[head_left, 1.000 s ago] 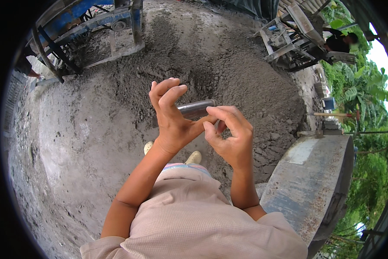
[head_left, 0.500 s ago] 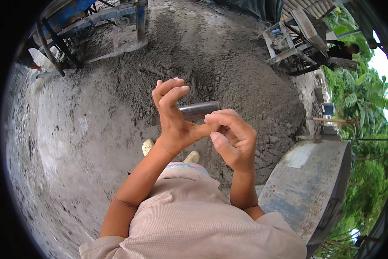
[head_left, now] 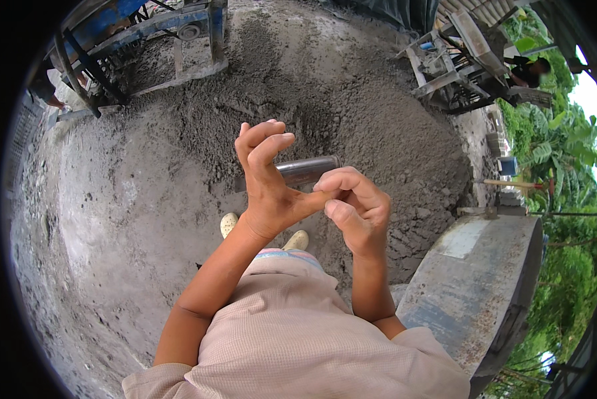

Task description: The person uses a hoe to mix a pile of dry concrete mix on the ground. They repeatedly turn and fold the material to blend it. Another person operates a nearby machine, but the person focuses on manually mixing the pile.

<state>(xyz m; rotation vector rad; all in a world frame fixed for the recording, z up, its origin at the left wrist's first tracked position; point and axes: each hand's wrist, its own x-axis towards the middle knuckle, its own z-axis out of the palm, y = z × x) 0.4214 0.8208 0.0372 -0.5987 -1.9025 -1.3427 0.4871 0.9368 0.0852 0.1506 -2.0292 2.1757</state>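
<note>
1. Ground (head_left: 132,219): grey concrete w/ a broad heap of grey sand or cement mix (head_left: 378,126) spread across the upper centre, rough and clumpy toward the right.
2. Big grey metal drum or trough (head_left: 471,292), lower right, rust-flecked, curved rim on its far right side; sits just beside the person's right elbow.
3. Blue metal machine frame (head_left: 145,26), top left, at the edge of the sand heap. Grey wooden or metal racks (head_left: 458,60) top right, w/ another person (head_left: 531,70) behind them, partly hidden. Green trees (head_left: 564,159) along the right rim.
4. Person's torso in a beige checked shirt (head_left: 292,346) fills the bottom centre; two light-coloured shoes (head_left: 298,239) show below the hands.
5. Left hand (head_left: 268,179): raised, palm edge toward cam, fingers (head_left: 265,143) upright and slightly curled, close together. Thumb stretches right to meet the right hand.
6. Right hand (head_left: 355,209): fingers (head_left: 345,179) curled inward, narrow, closed toward the left thumb tip; touching it approx at centre. Can't tell if anything small is pinched there.
7. Grey metal cylinder (head_left: 305,169): short, tube-like, lies horizontal right behind both hands, between the left fingers and right knuckles. Its left part is hidden by the left hand; can't tell for sure which fingers grip it, or whether it's held at all.
</note>
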